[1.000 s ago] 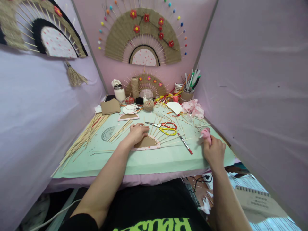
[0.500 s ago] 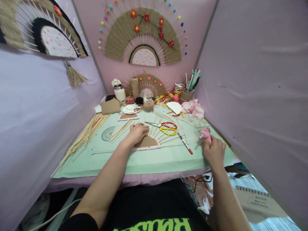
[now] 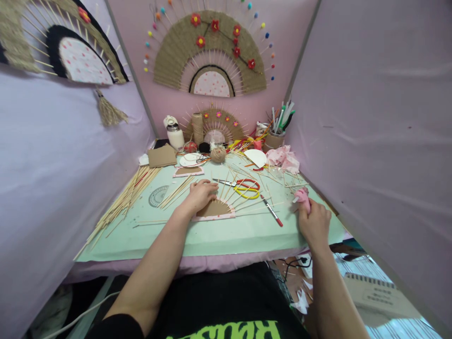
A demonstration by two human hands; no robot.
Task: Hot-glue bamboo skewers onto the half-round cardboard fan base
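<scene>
My left hand (image 3: 200, 194) lies flat, fingers together, pressing on a small brown cardboard half-fan (image 3: 214, 209) with thin bamboo sticks fanning out from it on the green cutting mat (image 3: 219, 233). My right hand (image 3: 313, 220) is closed round a pink object (image 3: 302, 197), maybe a glue gun, at the mat's right edge. A red-and-black pen (image 3: 271, 210) lies between the two hands. Scissors with red and yellow handles (image 3: 243, 186) lie just behind the half-fan.
A long bundle of bamboo sticks (image 3: 122, 203) runs along the mat's left side. At the back stand a twine ball (image 3: 218, 154), a white bottle (image 3: 174, 134), a pen cup (image 3: 275, 136), cardboard pieces (image 3: 161, 156) and pink fabric (image 3: 284, 159). Fabric walls close in on both sides.
</scene>
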